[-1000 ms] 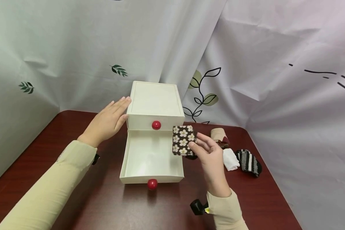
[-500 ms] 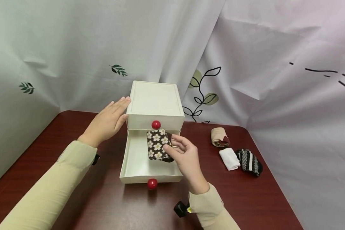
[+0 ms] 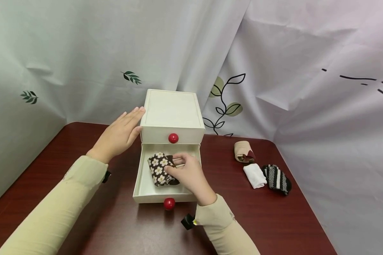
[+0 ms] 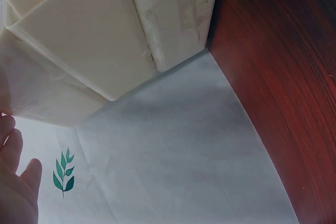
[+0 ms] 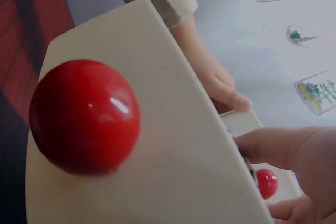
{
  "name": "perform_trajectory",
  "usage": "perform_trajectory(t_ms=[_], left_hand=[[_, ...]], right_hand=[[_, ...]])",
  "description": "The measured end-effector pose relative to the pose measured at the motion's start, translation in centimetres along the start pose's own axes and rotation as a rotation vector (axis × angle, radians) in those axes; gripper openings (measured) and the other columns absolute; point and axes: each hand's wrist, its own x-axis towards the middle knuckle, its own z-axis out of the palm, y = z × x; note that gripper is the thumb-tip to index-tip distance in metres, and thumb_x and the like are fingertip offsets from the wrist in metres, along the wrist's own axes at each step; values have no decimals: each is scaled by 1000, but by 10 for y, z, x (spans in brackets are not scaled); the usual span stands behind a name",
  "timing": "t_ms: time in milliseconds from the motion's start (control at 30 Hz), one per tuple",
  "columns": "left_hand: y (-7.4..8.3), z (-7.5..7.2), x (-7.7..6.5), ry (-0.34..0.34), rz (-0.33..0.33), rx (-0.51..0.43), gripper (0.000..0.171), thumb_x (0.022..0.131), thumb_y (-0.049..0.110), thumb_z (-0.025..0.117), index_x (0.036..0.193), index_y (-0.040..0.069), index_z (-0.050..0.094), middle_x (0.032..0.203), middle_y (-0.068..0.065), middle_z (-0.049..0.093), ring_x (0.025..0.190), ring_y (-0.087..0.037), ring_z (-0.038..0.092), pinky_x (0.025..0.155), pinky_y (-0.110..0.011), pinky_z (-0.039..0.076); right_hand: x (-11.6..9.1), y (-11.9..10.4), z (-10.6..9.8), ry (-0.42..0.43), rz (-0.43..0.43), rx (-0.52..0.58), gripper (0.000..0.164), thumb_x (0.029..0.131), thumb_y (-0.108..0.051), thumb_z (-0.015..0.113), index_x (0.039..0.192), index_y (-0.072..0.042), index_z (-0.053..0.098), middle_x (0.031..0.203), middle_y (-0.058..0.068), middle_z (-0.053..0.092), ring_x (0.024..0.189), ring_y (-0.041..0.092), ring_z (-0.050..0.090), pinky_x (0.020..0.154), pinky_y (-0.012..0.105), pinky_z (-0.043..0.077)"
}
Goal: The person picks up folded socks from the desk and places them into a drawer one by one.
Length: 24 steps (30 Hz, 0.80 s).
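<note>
Four folded cloths [image 3: 159, 170], two red knobs [image 3: 169, 204], two drawers [image 3: 151, 199], one white cabinet [image 3: 173, 109], one desk [image 3: 140, 230], two sleeves [image 3: 57, 209].

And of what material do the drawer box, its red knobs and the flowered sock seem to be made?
The drawer box looks like plastic: pale, slightly glossy, with smooth panels and rounded edges. The red knobs are glossy, with a sharp highlight, perhaps plastic or lacquered wood. The flowered sock seems matte knit fabric, judging by its soft folds.

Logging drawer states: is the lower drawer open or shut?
Open. In the head view, the lower drawer juts out beyond the upper drawer, its interior visible around the flower-patterned bundle.
</note>
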Motion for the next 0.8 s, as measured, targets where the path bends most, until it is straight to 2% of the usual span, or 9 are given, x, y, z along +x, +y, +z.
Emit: perform_trajectory(t_ms=[133,300,367,567,800], left_hand=[[0,1,0,3,1,-5,57,108,23,48,158,1,32,161,-16,37,149,-33,33,125,-46,19],[0,1,0,4,2,-8,57,108,24,48,158,1,32,160,-16,37,149,-33,33,126,-45,18],[0,0,-1,7,0,-8,57,108,24,48,157,0,32,160,-16,37,149,-33,33,126,-45,18],[1,-1,-2,10,-2,-14,56,108,24,47,157,0,33,160,-16,37,149,-33,34,126,-44,17],[0,1,-1,14,0,-15,56,109,25,47,157,0,33,160,-16,37,149,-33,34,126,-44,18]], right_hand=[[1,0,6,-36,-4,-117,38,82,-16,81,114,-1,69,100,10,73,94,23,70,78,33,59],[1,-1,11,-85,7,-175,38,84,-18,80,114,0,67,98,9,72,94,24,69,81,36,57],[1,-2,13,-106,15,-189,38,85,-18,79,116,1,66,94,7,72,89,21,68,81,34,56],[0,-6,19,-179,34,-223,43,90,-20,73,125,2,59,77,-1,64,64,11,58,67,27,51],[-1,-9,22,-190,3,-275,36,89,-18,71,119,1,65,73,-3,62,60,8,54,64,25,48]])
